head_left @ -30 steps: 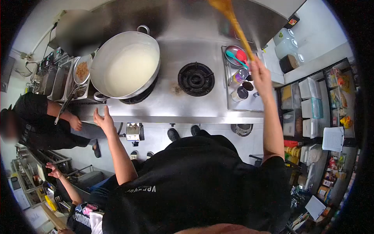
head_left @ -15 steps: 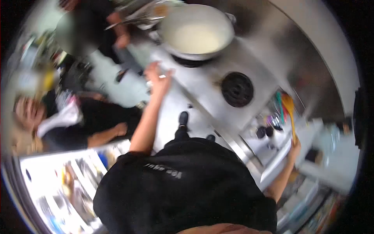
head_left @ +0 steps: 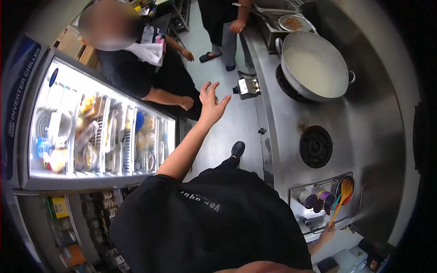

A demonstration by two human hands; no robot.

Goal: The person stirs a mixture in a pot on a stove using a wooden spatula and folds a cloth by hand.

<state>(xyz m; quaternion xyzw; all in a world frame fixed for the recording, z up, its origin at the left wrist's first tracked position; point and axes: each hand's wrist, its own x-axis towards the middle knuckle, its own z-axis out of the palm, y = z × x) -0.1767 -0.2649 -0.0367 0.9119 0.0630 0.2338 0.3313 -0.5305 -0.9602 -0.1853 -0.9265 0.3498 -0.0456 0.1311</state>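
My left hand (head_left: 213,104) is stretched out over the floor with its fingers spread, holding nothing. On the lower right, my right hand (head_left: 327,233) is closed on the handle end of a wooden spoon (head_left: 337,210). The spoon's broad head lies over a round container (head_left: 351,194) of utensils at the counter's end. Beside it stand several jars (head_left: 307,199) with dark lids. A large metal pot (head_left: 340,57) with pale, milky liquid (head_left: 312,68) sits on the far burner, away from both hands.
A bare burner (head_left: 316,146) lies between pot and jars. A small metal burner-like device (head_left: 249,86) juts from the counter's front. On the left stands a lit, stocked chiller (head_left: 100,179). One person (head_left: 129,75) stands beside it, another (head_left: 221,18) farther back.
My view has turned, so the pot and counter now appear farther right and the chiller shows more fully. The wooden spoon is now lower in view, still in my right hand.
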